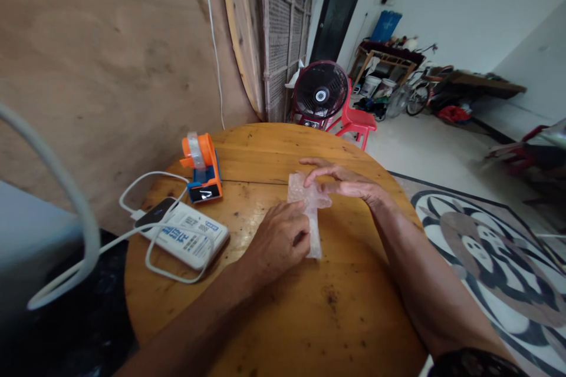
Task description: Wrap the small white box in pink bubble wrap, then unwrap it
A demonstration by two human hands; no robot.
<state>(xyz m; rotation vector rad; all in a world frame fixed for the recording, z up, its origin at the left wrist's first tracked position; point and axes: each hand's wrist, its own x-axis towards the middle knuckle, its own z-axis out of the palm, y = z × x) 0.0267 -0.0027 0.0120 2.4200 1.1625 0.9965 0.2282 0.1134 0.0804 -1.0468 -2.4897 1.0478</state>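
A crumpled strip of clear bubble wrap (pixel 313 230) lies on the round wooden table (pixel 260 150), its upper part folded and bulging to the right. My left hand (pixel 283 234) rests over its left side, fingers curled and pressed together; what they grip, if anything, is hidden. Over the upper right part of the wrap is my right hand (pixel 342 181), its fingers spread and bent, with nothing held in them.
An orange and blue tape dispenser (pixel 206 171) stands at the table's back left. In front of it lies a white power bank (pixel 190 235) with a looping white cable. Beyond the table are a fan (pixel 321 94) and a red chair (pixel 356 118).
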